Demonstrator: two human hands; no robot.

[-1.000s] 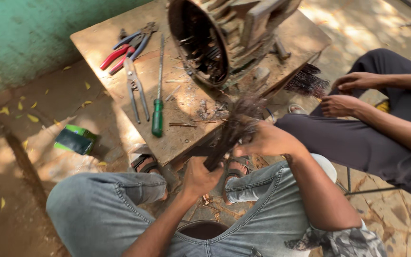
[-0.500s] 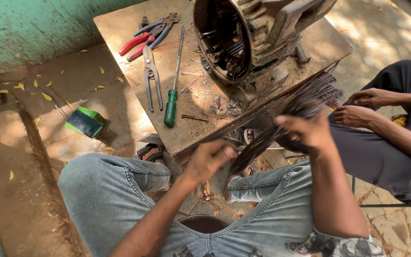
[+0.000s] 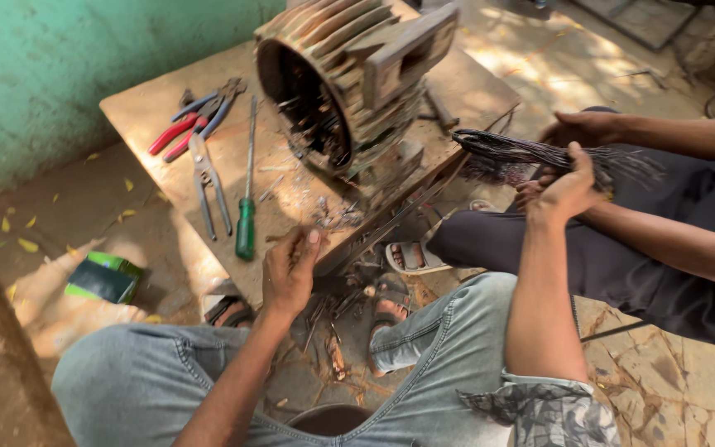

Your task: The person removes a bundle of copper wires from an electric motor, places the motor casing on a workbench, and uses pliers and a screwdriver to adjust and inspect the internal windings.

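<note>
The right hand point(image 3: 571, 184) is gripping the wire bundle point(image 3: 531, 157), best pulled straight, while the left hand point(image 3: 291, 273) is resting half-curled at the worktop point(image 3: 151, 124) edge.

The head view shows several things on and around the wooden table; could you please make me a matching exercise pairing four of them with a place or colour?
Things:
1. screwdriver
2. motor housing
3. bundle of dark wires
4. small box

Descriptions:
A. lying on the ground left of the table
B. green handle
C. held in the right hand
D. on its side on the table, open end showing

Pairs: 1-B, 2-D, 3-C, 4-A
</note>
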